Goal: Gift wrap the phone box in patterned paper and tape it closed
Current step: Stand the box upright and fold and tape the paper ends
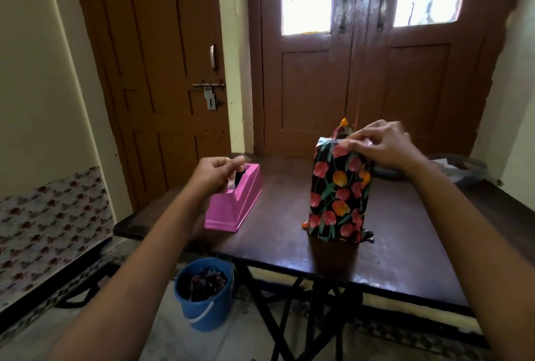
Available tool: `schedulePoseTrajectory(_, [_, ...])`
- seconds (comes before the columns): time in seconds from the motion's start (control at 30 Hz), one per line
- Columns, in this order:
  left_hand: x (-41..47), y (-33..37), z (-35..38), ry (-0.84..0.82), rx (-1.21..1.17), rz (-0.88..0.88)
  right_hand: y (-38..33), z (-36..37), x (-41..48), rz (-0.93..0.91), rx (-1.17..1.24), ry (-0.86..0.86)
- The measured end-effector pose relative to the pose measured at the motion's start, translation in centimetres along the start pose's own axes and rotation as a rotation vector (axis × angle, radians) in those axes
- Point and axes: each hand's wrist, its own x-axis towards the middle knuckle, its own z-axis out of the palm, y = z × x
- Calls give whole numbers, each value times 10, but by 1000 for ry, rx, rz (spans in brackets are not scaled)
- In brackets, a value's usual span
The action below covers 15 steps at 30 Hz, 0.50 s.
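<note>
The phone box (pixel 338 195), wrapped in black paper with red and orange tulips, stands on end on the dark wooden table (pixel 390 247). My right hand (pixel 382 145) is at its top end, fingers curled and pinching the folded paper there. A paper flap sticks up behind the fingers. To the left stands a pink tape dispenser (pixel 234 204). My left hand (pixel 215 176) is at the dispenser's top, fingers curled and pinching at the tape roll.
A blue bucket (pixel 202 295) holding paper scraps stands on the floor under the table's left front. A grey object (pixel 460 169) lies at the table's back right. A floral-covered bed (pixel 49 221) is at the left. Brown doors stand behind the table.
</note>
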Motion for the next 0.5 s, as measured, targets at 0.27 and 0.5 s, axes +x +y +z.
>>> schedulePoseTrajectory(0.27, [43,106,91,-459,116,204,5,18,-9,124,489,-66])
schedulePoseTrajectory(0.5, [74,134,125,-647,652,171,8,25,-14,96,639,-17])
